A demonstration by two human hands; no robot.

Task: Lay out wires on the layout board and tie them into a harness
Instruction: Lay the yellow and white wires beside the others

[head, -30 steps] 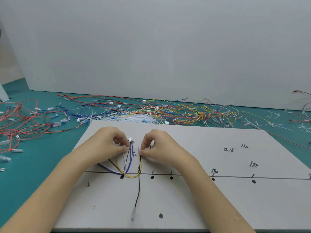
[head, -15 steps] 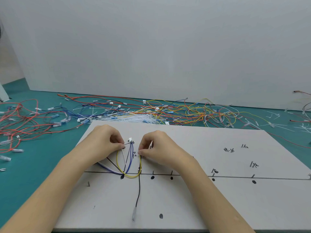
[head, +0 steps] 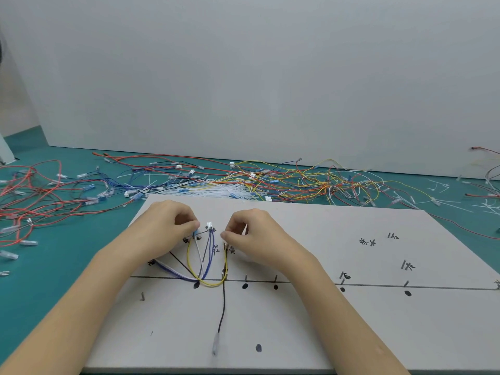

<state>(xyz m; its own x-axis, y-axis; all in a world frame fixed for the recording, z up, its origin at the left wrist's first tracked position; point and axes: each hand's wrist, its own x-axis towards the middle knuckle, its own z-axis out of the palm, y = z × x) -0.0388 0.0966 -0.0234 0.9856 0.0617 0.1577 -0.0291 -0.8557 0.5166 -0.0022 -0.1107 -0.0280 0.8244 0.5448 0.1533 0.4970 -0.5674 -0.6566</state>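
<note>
A grey layout board (head: 311, 320) with pins, a drawn line and handwritten marks lies in front of me. On it a yellow wire (head: 213, 283) makes a U-shaped loop around pins. My left hand (head: 165, 231) pinches one end of the loop, at a small blue terminal, near the board's upper left. My right hand (head: 254, 236) pinches the other end, a little to the right. Blue wires (head: 207, 255) with a white connector (head: 209, 226), a white wire and a black wire (head: 222, 307) also lie on the board between and below my hands.
Behind the board, a tangle of red, yellow and blue wires (head: 270, 180) and white cable ties (head: 216, 189) covers the teal table. More red wires (head: 32, 201) spread at the left. Loose cut ties (head: 438, 201) lie at the right. A grey wall stands behind.
Both hands have shifted slightly upward and apart along the board, stretching the ends of the yellow loop. The other wires stay put.
</note>
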